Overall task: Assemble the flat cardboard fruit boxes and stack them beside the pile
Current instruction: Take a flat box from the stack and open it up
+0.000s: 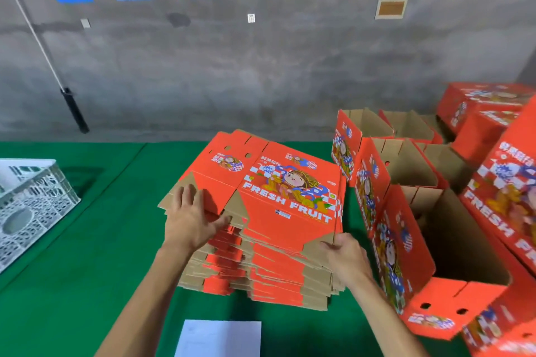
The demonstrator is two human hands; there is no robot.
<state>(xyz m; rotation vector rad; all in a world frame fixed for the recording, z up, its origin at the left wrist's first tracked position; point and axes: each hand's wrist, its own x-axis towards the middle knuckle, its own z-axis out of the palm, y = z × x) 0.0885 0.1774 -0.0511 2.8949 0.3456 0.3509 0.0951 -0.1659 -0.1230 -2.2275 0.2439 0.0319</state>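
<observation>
A tall pile of flat orange cardboard fruit boxes (261, 258) printed "FRESH FRUIT" stands on the green table in the middle of the head view. The top flat box (278, 182) lies on it. My left hand (190, 217) rests on the top box's brown flaps at its near left, thumb under the edge. My right hand (345, 255) pinches the brown flap at its near right corner. To the right, several assembled open boxes (452, 243) stand in a row running away from me.
A white perforated plastic crate (29, 206) sits at the left on the green table (87, 240). A white sheet of paper (217, 338) lies near the front edge. More orange boxes (487, 116) are stacked at the far right. A concrete wall stands behind.
</observation>
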